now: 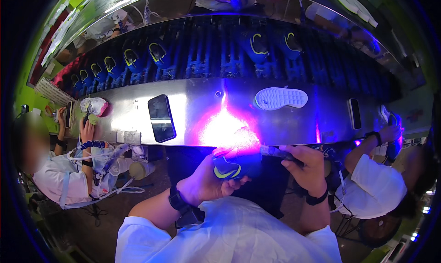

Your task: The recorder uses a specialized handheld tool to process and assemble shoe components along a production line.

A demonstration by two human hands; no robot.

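My left hand [203,178] grips a dark blue shoe upper [248,164] with a yellow-green collar edge, held at the near edge of the bench. Strong pink-violet light washes out its far end. From the right, my right hand [308,170] is closed around a slim dark-handled brush [290,156]. Its tip meets or lies very close to the side of the upper; glare hides whether they touch. A pale shoe sole [281,99] lies tread up on the bench, beyond my hands and to the right.
The metal bench [119,120] carries a black phone [161,118] and another phone [354,113]. Behind it, a slatted rack [197,56] holds several dark shoe uppers. A co-worker [69,180] sits left, near cables and a pink-white shoe [97,105]; another [374,185] sits right.
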